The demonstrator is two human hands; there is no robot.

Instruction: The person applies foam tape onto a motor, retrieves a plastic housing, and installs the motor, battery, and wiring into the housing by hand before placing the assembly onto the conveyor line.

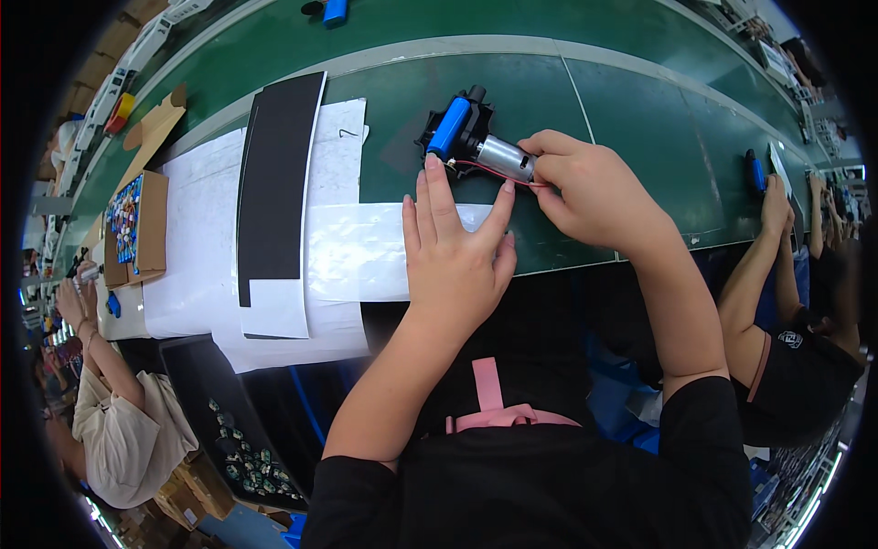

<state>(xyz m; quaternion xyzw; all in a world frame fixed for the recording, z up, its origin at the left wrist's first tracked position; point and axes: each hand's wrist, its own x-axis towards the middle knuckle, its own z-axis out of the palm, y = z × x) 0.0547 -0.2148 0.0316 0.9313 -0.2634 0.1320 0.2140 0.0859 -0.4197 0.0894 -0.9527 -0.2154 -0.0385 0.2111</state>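
Note:
On the green bench lies a black plastic assembly [477,117] with a blue cylindrical part [449,128] on it. A silver cylindrical motor [506,158] sticks out from its right side, with a thin red wire [494,171] along it. My right hand [585,188] has its thumb and fingers closed on the motor's outer end. Stretched out and spread, the fingers of my left hand [453,252] reach up to the assembly. Its index fingertip is at the lower end of the blue part, beside a small pale wire connector; whether it presses there I cannot tell.
White sheets [192,220] and a black sheet [274,183] lie to the left. Beyond them stands a cardboard box [151,224] of small coloured parts. A black tray [206,375] with several small parts sits lower left. Other people work at both sides.

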